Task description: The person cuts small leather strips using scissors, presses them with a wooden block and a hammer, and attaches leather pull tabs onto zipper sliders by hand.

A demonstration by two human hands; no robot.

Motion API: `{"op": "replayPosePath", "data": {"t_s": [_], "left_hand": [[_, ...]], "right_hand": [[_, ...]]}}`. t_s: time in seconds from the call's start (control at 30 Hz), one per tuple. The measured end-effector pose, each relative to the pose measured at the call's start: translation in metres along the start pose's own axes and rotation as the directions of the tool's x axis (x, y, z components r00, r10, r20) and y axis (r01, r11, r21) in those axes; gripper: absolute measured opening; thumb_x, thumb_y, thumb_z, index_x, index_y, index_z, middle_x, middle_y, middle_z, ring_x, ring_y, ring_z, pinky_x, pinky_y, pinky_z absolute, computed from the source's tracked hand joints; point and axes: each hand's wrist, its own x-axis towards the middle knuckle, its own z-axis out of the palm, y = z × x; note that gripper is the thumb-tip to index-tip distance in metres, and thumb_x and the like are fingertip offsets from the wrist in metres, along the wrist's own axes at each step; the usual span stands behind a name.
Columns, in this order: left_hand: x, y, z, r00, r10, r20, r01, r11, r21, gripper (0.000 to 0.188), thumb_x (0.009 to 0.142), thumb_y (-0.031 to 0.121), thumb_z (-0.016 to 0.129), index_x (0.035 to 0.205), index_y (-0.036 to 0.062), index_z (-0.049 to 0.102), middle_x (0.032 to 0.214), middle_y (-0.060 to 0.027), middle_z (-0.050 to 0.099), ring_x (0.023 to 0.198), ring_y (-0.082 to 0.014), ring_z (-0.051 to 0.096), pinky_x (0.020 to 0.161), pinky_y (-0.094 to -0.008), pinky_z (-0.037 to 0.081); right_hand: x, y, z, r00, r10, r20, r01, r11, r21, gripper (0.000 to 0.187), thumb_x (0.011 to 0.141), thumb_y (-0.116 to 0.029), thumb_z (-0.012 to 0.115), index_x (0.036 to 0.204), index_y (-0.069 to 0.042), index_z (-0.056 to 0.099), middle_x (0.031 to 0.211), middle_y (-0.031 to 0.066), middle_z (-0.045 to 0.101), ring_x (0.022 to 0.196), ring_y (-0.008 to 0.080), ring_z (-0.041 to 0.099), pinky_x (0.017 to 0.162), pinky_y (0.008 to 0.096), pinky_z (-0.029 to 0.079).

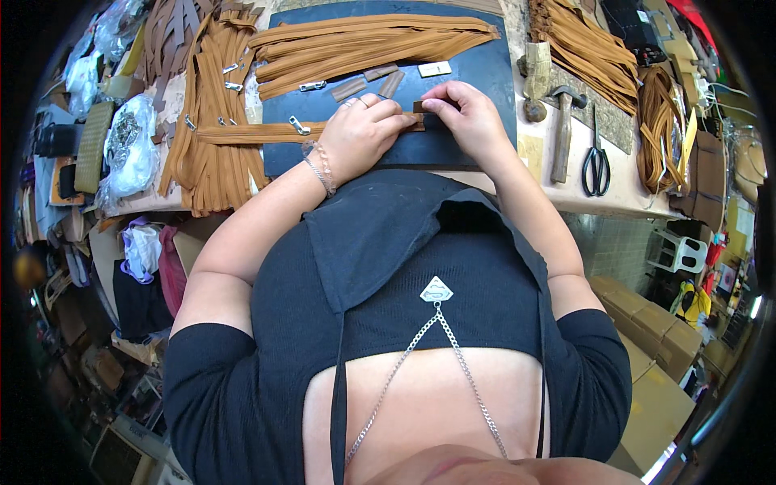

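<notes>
An orange-brown zipper (pixel 259 133) lies crosswise on a dark rubber-like mat (pixel 481 77), its metal slider (pixel 299 125) left of my hands. My left hand (pixel 364 133) is closed over the zipper near its right end, fingers bent and pressed together. At that end my right hand (pixel 467 121) pinches a small dark brown piece (pixel 419 107) between thumb and forefinger. The fingers partly hide the zipper's end. Beyond my hands are several short grey-brown strips (pixel 349 88), a pale flat block (pixel 435 69) and a loose metal slider (pixel 312 86).
Folded zippers (pixel 372 44) span the mat's far side. More zippers (pixel 222 89) pile at left, some with sliders. To the right lie a hammer (pixel 563 137), black-handled scissors (pixel 596 170), a worn wooden tool (pixel 536 81) and zipper bundles (pixel 586 52). Plastic bags (pixel 129 145) sit far left.
</notes>
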Motion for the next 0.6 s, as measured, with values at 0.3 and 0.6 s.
{"op": "replayPosePath", "data": {"t_s": [0.3, 0.6], "left_hand": [[0.002, -0.002, 0.001, 0.997, 0.056, -0.056, -0.057, 0.998, -0.025, 0.024, 0.080, 0.011, 0.075, 0.103, 0.0110, 0.075, 0.109, -0.0004, 0.070, 0.094, -0.0209, 0.063, 0.084, -0.0347, 0.054], [0.003, -0.004, 0.002, 0.996, 0.059, -0.068, -0.062, 0.997, -0.043, 0.022, 0.080, 0.011, 0.076, 0.102, 0.0099, 0.077, 0.109, 0.0002, 0.072, 0.090, -0.0199, 0.064, 0.080, -0.0337, 0.056]], "right_hand": [[-0.014, 0.003, 0.006, 0.980, 0.193, 0.045, -0.192, 0.981, -0.026, 0.017, 0.092, -0.010, 0.071, 0.103, -0.001, 0.062, 0.087, 0.0065, 0.067, 0.079, 0.0145, 0.062, 0.075, 0.0283, 0.052], [-0.009, 0.003, 0.010, 0.988, 0.151, 0.023, -0.147, 0.979, -0.139, 0.021, 0.089, -0.014, 0.076, 0.095, -0.003, 0.059, 0.081, 0.0070, 0.066, 0.073, 0.0157, 0.060, 0.070, 0.0311, 0.051]]}}
